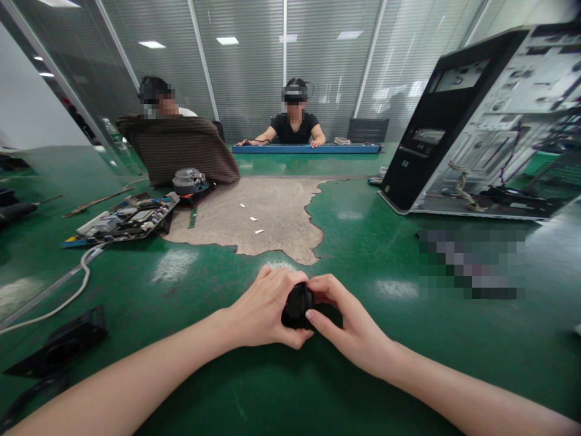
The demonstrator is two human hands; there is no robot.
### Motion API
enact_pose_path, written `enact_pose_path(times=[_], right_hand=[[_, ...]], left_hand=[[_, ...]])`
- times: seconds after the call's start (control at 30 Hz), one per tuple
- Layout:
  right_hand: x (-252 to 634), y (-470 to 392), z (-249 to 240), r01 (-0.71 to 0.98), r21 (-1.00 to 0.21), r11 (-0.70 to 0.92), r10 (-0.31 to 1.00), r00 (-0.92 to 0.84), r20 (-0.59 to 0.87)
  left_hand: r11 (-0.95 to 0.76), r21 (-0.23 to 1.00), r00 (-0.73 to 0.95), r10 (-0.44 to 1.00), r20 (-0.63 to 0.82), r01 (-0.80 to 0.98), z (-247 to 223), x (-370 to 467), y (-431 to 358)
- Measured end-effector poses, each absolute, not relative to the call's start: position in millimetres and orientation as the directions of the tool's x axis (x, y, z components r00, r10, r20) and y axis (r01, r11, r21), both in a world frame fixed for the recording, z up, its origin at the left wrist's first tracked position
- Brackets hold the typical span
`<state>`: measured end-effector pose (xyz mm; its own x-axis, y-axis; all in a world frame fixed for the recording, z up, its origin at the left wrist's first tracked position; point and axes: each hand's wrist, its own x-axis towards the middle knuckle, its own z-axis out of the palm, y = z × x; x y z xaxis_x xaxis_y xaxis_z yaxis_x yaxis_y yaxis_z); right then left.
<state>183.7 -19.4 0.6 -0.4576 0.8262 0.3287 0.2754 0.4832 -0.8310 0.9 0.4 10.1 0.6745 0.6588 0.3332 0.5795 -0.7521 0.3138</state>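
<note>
Between my two hands, just above or on the green tabletop (254,393), is a small round black object (297,306) with a ridged rim on its right side; its exact kind is not clear. My left hand (265,309) wraps round its left part, thumb below and fingers over the top. From the right, my right hand (347,318) pinches the rim between thumb and fingertips. The palms hide part of the object.
An open computer case (408,139) stands at right. At left lie a circuit board (127,221), a white cable (84,272) and a black bracket-like part (68,342). The tabletop covering is torn, baring a brown patch (272,212). Two people sit across the table.
</note>
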Motion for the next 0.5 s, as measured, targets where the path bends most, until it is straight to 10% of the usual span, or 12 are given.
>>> enact_pose_path(times=[0.5], right_hand=[[182.8,-19.9,-1.1,0.282,-0.848,0.448,0.848,-0.435,0.304]], left_hand=[[-0.745,0.313,0.672,0.667,0.322,0.589,10.4,0.0,-0.1]])
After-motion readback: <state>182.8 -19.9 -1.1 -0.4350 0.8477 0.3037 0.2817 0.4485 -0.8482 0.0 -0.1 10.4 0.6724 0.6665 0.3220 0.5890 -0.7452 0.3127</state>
